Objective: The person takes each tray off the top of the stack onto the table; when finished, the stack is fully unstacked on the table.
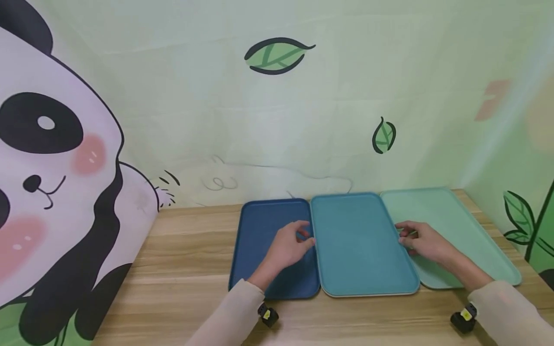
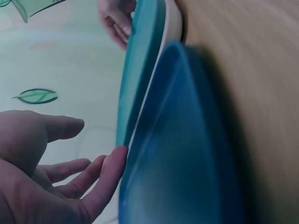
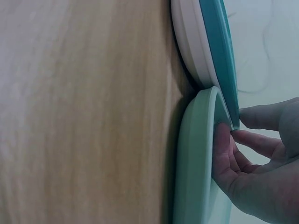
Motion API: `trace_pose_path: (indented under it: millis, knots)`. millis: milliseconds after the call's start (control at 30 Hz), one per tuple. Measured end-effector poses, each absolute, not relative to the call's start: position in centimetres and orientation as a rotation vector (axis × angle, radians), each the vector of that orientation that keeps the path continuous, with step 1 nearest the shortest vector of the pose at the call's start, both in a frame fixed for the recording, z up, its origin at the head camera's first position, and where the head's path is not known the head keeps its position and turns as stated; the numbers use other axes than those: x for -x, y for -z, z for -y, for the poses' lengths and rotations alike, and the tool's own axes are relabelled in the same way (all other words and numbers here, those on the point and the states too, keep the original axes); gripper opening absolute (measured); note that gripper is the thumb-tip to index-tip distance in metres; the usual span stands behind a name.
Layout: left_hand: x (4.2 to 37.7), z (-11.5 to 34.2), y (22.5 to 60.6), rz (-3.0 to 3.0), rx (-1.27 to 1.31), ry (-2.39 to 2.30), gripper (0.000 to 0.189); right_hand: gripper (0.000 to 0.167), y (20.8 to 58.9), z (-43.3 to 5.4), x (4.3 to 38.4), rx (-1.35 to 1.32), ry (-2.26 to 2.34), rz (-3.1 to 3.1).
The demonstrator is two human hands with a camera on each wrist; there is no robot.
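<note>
- Head view: the teal tray [image 1: 363,254] lies flat on a pale wooden table [image 1: 186,254], whose streaky grain runs sideways beneath it. The navy tray [image 1: 255,240] adjoins its left edge; the mint tray [image 1: 454,230] adjoins its right and reaches nearer the corner of the room.
- Behind the teal tray rises a pale green wall covering [image 1: 173,96], lightly creased, with a large printed leaf [image 1: 279,56] above and a smaller leaf [image 1: 384,136] to its upper right. A printed panda [image 1: 65,192] fills the wall well to its left.
- The left hand [image 1: 292,245] is at the teal tray's left edge, the right hand [image 1: 421,242] at its right — both with loosely bent fingers, neither clenched.
- Left wrist view: the left hand has thumb and fingers spread, grasping nothing; one fingertip touches where the navy rim meets the teal tray.
- Right wrist view: the right hand's fingers reach the teal tray's rim and the mint one beside it — touching, ungripped. Blurred wood extends below the teal tray's whitish side.
</note>
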State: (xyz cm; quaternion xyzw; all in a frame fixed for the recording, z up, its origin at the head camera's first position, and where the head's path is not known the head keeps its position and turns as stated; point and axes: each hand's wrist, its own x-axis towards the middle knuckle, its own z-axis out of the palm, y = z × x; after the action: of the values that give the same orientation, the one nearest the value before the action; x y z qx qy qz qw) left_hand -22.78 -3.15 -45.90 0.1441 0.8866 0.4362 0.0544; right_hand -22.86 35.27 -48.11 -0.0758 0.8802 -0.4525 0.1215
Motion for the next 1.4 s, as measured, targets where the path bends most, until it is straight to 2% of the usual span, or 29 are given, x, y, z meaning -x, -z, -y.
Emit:
trace_pose_path:
  millis: [267, 767, 1267, 1400]
  knots:
    - [23.6, 0.4, 46.9, -2.666, -0.360, -1.317, 0.058, 0.050, 48.0, -35.0, 22.7, 0.231, 1.328, -2.571]
    - [24.6, -0.7, 47.9, -2.700, -0.215, -1.247, 0.065, 0.049, 47.9, -35.0, 22.6, 0.236, 1.334, -2.574]
    - [24.8, -0.5, 48.4, -2.604, -0.184, -1.397, 0.061, 0.048, 48.0, -35.2, 22.8, 0.248, 1.331, -2.579]
    - [24.8, -0.3, 48.2, -2.538, -0.172, -1.436, 0.053, 0.049, 47.9, -35.2, 22.8, 0.242, 1.325, -2.582]
